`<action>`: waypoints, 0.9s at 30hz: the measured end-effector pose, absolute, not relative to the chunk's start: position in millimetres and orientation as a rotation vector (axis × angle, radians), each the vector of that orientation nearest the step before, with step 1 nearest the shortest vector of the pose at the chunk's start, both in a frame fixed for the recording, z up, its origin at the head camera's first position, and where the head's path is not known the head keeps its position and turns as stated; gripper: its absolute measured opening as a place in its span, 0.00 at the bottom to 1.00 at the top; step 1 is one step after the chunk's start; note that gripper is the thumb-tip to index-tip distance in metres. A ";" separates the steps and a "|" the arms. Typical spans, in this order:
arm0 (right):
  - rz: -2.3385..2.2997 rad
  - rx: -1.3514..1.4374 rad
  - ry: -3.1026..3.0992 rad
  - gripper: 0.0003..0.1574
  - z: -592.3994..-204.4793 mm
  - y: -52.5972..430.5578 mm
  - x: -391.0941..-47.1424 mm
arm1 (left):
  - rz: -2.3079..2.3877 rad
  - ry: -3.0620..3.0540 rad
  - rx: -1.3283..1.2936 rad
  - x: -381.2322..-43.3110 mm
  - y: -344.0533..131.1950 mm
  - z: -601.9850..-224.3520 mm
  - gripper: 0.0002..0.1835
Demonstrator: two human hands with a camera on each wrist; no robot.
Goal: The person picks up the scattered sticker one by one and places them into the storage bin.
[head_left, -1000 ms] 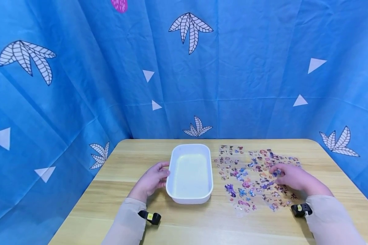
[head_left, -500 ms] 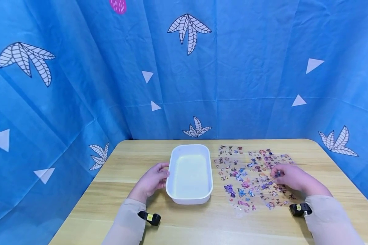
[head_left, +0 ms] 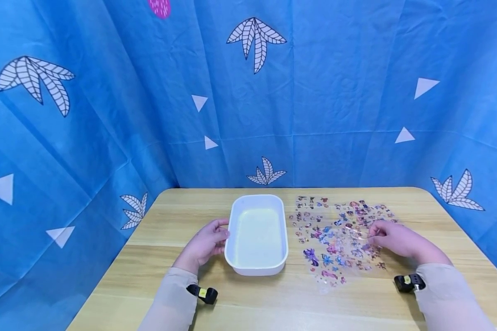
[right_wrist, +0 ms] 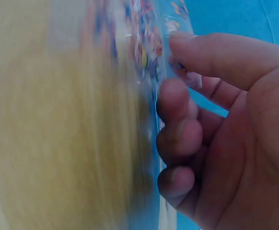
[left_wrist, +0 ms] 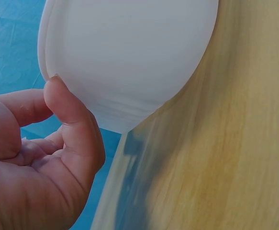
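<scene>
A white rectangular plastic tub stands on the wooden table with nothing inside. My left hand holds its left side, with the thumb at the rim in the left wrist view. To the right of the tub lie several transparent sticker sheets printed with small colourful cartoon figures, overlapping one another. At their right side, my right hand pinches the edge of one sticker sheet between thumb and forefinger. That sheet is tilted up over the others and looks blurred in the right wrist view.
The light wooden table has rounded far corners. Behind it and along both sides hangs a blue curtain with white leaves and triangles. A black wrist camera sits by the right sleeve, another wrist camera by the left.
My right hand has taken up the edge of a sticker sheet and lifted it, shifting the sheet leftward over the others. The left hand and the tub have stayed in place.
</scene>
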State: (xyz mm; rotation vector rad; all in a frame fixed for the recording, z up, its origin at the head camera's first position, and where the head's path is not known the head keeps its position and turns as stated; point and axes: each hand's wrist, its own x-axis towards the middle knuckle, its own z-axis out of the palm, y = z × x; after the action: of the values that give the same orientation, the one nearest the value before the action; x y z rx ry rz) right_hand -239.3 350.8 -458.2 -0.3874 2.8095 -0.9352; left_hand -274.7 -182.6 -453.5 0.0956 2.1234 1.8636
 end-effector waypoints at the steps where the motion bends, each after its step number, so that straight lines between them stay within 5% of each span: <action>1: -0.955 -0.380 2.801 0.07 -457.8 351.1 -239.5 | 1.863 2.124 0.094 -274.7 -182.8 -453.5 0.26; 9: -1.075 -0.344 2.758 0.25 -456.9 355.3 -241.0 | 1.862 2.120 0.094 -274.9 -182.9 -452.5 0.26; 17: -1.175 -0.284 2.719 0.09 -448.7 360.8 -238.0 | 1.877 2.106 0.111 -278.2 -181.6 -451.4 0.26; 24: -1.185 -0.215 2.756 0.23 -440.1 354.6 -236.4 | 1.876 2.113 0.075 -277.5 -181.9 -452.3 0.25; 27: -1.080 -0.234 2.863 0.22 -440.8 350.5 -237.4 | 1.875 2.112 0.070 -275.3 -183.0 -453.5 0.25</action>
State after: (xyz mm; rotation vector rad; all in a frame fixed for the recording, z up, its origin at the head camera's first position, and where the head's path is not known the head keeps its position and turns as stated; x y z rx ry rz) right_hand -237.4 350.5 -440.8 -0.2342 2.8631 -1.0801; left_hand -275.3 -183.0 -453.5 0.0704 2.1118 1.8750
